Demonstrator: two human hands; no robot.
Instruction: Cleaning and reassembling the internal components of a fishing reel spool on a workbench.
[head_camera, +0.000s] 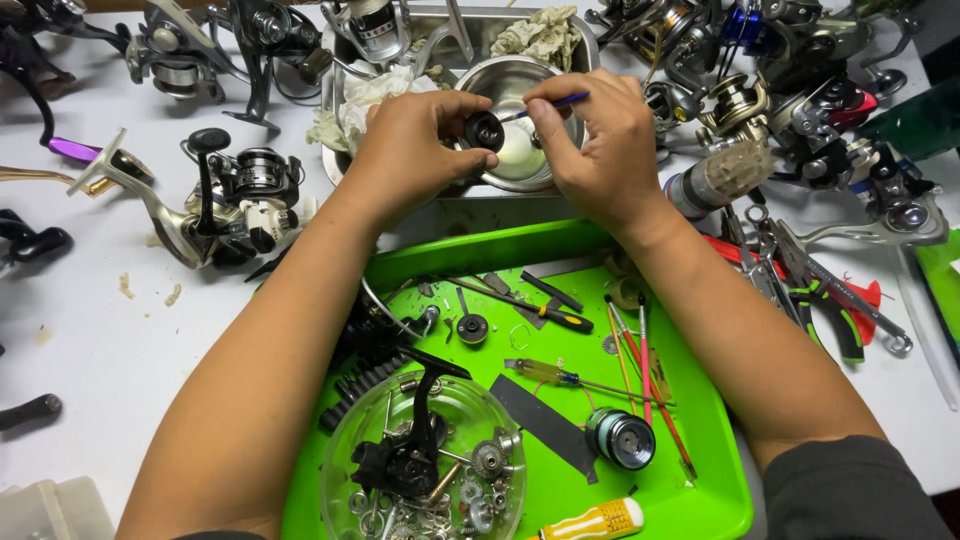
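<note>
One clear round dish (345, 440) sits nearest at 6 o'clock on the green tray (700, 500), holding one stripped black reel body (405, 462) and a heap of small gears and screws too many to count. On the tray at 5 o'clock lie one spool (620, 438), three thin brushes (643, 350) and two screwdrivers: one clear-handled (545, 373), one black and yellow (545, 314). Farther off at 12 o'clock, over one steel bowl (520, 165), the left hand (410, 150) pinches a small black round part (484, 131), and the right hand (600, 140) grips one blue-handled brush (555, 101), its tip at that part. The pinch looks light; a slip could drop the part into the bowl or among the rags (375, 90). A forearm dragged back could sweep loose screws off the tray. One complete silver reel (240, 195) lies on the surface (90, 330) at 10 o'clock; the piles at 1 o'clock are too tangled to count.
</note>
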